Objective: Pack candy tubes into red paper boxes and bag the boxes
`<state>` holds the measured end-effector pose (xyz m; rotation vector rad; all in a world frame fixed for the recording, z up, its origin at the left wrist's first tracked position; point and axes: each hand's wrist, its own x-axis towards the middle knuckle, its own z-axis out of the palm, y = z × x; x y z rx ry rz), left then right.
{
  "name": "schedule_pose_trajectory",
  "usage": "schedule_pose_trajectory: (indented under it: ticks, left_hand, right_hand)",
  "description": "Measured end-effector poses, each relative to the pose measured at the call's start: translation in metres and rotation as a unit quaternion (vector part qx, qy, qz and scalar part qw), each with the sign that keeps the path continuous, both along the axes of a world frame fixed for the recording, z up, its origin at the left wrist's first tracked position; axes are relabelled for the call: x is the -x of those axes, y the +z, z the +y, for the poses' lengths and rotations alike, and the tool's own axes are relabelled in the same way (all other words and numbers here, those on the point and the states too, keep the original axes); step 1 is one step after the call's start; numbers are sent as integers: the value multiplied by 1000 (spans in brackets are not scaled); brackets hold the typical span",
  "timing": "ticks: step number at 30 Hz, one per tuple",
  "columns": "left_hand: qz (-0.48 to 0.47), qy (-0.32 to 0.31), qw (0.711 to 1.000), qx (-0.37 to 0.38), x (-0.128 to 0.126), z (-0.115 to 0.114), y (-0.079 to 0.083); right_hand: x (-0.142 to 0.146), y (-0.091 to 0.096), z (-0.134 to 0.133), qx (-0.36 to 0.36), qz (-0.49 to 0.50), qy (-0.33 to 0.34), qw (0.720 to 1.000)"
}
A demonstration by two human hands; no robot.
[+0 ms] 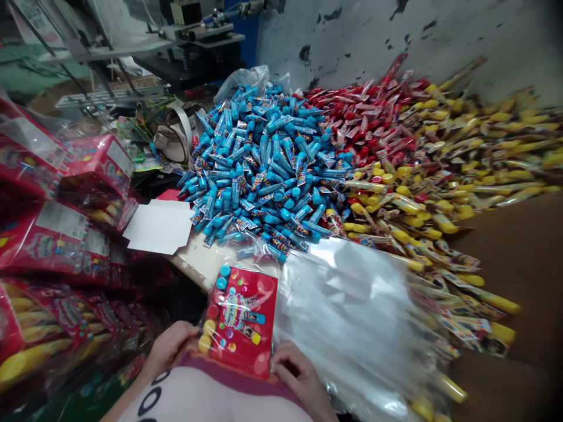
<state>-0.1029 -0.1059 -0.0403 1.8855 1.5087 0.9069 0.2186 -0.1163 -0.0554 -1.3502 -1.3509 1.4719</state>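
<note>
A red candy box in a clear plastic bag is held upright close to my body. Through its side show blue, red and yellow round caps of the tubes inside. My left hand is closed at the lower left of the bag, its fingertips partly hidden behind it. With thumb and fingers pinched together, my right hand grips the lower right edge. Right of the box lies a stack of clear plastic bags. Just beyond the box rises a heap of blue-capped tubes.
Red tubes and yellow tubes are heaped farther right against the wall. Packed red boxes are stacked at left. A flat white card lies on the table edge. A metal-framed machine stands at back left. Brown cardboard borders the right.
</note>
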Motion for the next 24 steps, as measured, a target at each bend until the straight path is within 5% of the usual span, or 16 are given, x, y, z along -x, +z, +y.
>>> schedule_pose_trajectory:
  ticks: [5, 10, 14, 19, 24]
  left_hand:
    - [19, 39, 997, 69, 2, -25, -7]
    - [-22, 81, 987, 136, -1, 9, -15]
    - [-83, 55, 980, 172, -18, 37, -22]
    - [-79, 86, 978, 174, -37, 44, -29]
    - [-86, 110, 973, 181, -38, 43, -28]
  right_hand:
    - [0, -9, -19, -21, -30, 22, 999]
    - [7, -20, -8, -76, -112, -44, 990]
    - [22, -34, 3, -114, -171, -90, 975]
    - [35, -40, 12, -173, -240, -147, 944]
    - [33, -39, 5, -185, -235, -154, 942]
